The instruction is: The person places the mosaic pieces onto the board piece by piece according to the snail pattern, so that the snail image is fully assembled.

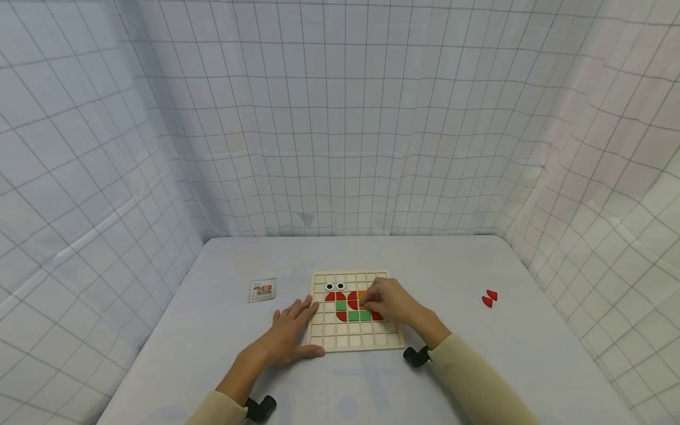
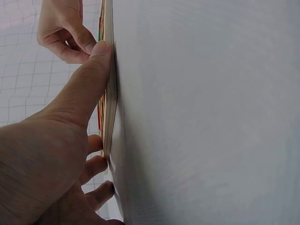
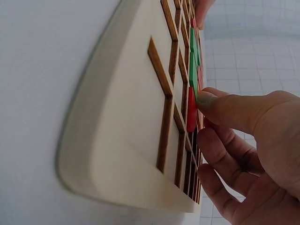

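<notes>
A wooden grid board (image 1: 340, 342) lies flat on the table. Set into it are two eye tiles (image 1: 335, 286), several red curved tiles (image 1: 342, 316), green square tiles (image 1: 353, 316) and an orange tile (image 1: 362, 294). My left hand (image 1: 289, 333) rests at the board's left side with fingers spread; its thumb touches the near edge, as the left wrist view also shows. Over the tiles, my right hand (image 1: 390, 301) has thumb and fingers together at the board, pinching a small orange tile (image 1: 362, 306) that they mostly cover. In the right wrist view its thumb (image 3: 229, 108) is beside a red tile (image 3: 191, 110).
A small picture card (image 1: 262, 290) with a coloured figure on a grid lies left of the board. Two red curved tiles (image 1: 490, 298) lie on the table (image 1: 451, 265) at the far right. Gridded white curtains (image 1: 329, 118) surround the table.
</notes>
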Action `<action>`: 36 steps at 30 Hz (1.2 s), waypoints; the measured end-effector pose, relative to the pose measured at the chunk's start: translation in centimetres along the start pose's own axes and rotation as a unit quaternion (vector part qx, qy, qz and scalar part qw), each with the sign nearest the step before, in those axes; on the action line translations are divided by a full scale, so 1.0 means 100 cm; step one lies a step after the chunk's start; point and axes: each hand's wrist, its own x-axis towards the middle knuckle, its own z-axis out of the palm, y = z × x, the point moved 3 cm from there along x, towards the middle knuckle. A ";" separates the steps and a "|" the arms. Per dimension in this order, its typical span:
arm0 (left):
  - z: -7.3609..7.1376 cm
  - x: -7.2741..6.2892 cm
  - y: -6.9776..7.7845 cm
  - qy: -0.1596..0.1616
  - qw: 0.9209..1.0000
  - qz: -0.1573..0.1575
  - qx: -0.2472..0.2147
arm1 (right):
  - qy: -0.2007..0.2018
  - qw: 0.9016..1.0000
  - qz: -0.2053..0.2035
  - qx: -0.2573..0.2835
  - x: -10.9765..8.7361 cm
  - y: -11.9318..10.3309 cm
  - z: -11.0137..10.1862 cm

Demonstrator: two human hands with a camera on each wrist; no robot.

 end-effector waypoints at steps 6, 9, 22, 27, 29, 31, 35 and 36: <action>0.001 0.000 -0.001 0.000 1.000 -0.003 0.002 | 0.000 1.000 0.001 -0.006 0.000 -0.001 0.000; 0.000 0.000 0.000 0.001 1.000 -0.003 0.001 | 0.000 1.000 -0.002 -0.011 0.000 -0.002 -0.001; -0.002 0.001 0.001 0.001 1.000 -0.019 -0.007 | 0.023 1.000 -0.005 -0.018 -0.013 0.005 -0.018; -0.002 0.002 0.000 -0.002 1.000 -0.017 -0.006 | 0.037 0.999 -0.007 -0.029 -0.023 0.014 -0.027; -0.003 0.002 0.000 -0.004 1.000 -0.016 -0.006 | 0.043 0.998 -0.007 -0.033 -0.029 0.017 -0.031; -0.004 0.002 0.000 -0.008 1.000 -0.017 -0.008 | 0.049 0.998 -0.001 -0.039 -0.034 0.022 -0.035; -0.006 0.003 0.003 -0.015 1.000 -0.020 -0.011 | 0.059 0.997 0.015 -0.054 -0.047 0.034 -0.044; -0.006 0.003 0.003 -0.017 1.000 -0.020 -0.013 | 0.061 0.996 0.023 -0.057 -0.050 0.038 -0.046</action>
